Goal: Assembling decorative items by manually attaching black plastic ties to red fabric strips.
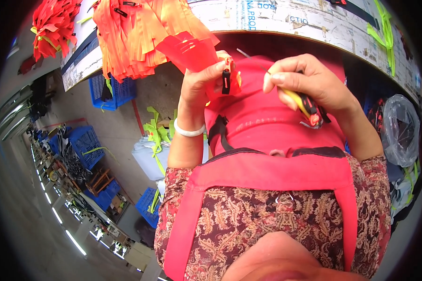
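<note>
My left hand (pixel 204 79) is closed on a red-orange fabric strip (pixel 187 51), pinching it between thumb and fingers. At the strip's end, beside my fingertips, a small black buckle (pixel 226 80) hangs over my lap. My right hand (pixel 309 82) is wrapped round a tool with a yellow-and-black handle (pixel 301 104). A thin metal part points from that hand towards the left one; the tool's exact kind cannot be made out. The two hands are apart, in front of my pink apron (pixel 267 122).
A pile of orange strips (pixel 131 37) hangs over the edge of the worn table (pixel 295 21), with a redder bundle (pixel 54 28) farther left. Blue crates (pixel 119 96) stand on the floor at left. Yellow-green straps (pixel 387 33) and a clear plastic bag (pixel 401 131) are at right.
</note>
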### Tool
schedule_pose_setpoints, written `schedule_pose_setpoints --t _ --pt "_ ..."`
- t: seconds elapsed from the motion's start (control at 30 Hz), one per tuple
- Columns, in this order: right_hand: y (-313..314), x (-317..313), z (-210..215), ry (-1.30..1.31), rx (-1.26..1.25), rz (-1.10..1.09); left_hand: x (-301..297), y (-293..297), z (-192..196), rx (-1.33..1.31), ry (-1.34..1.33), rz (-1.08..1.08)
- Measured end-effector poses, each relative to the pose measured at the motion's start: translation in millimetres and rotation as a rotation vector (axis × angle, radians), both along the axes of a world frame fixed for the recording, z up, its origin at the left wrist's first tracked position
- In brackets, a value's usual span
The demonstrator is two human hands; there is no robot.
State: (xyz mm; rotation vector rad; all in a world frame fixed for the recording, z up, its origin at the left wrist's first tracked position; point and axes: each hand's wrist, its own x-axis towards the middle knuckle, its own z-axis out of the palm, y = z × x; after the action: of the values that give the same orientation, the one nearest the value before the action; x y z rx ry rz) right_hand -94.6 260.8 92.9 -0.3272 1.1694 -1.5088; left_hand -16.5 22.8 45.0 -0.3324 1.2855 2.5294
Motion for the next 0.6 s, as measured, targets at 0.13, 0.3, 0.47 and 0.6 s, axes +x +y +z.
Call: schedule_pose_setpoints --t 0.13,0.3,0.47,0.6 --pt "-4 11 -4 -0.061 0.007 0.030 0 1 4 -0.047 0.001 0.026" --pt "-9 13 -3 -0.041 0.004 -0.005 2 -4 -4 -0.033 0.022 0.007" --pt "-7 13 -3 -0.029 -0.006 0.033 3 -2 -8 -0.075 0.045 0.033" --pt "-8 13 -5 -0.028 -0.001 0.043 4 1 -11 -0.034 0.060 0.036"
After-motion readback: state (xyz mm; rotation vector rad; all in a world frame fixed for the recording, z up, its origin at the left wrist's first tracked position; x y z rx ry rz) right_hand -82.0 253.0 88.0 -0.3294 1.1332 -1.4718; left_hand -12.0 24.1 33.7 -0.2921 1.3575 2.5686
